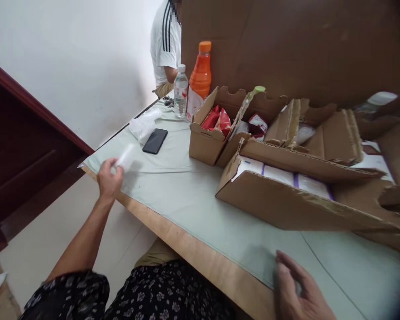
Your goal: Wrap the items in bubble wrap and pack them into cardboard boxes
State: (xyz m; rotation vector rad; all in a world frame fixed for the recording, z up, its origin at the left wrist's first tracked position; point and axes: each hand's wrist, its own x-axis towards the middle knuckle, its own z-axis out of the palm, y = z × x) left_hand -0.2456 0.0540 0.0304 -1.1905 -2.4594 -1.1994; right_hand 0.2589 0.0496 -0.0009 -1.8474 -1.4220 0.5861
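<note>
My left hand [110,180] is closed around the lower end of a whitish, see-through cylinder [126,158], held tilted over the left end of the table. Motion blurs the cylinder, so I cannot tell its exact kind. Just beyond it lie a black phone [155,141] and a crumpled clear plastic bag [143,126]. Near the table's front edge at the lower right, my right hand [298,289] holds nothing. Its fingers are loosely stretched, with the thumb apart from them. A cardboard box [273,204] holding white packs with purple bands stands beyond that hand.
The table [183,195] has a pale green cloth. At its back stand a water bottle [180,93], an orange bottle [201,75] and a small cardboard box [205,144] with red packets. More boxes line the right. A person in a white shirt [166,40] sits beyond a tall cardboard panel [286,44].
</note>
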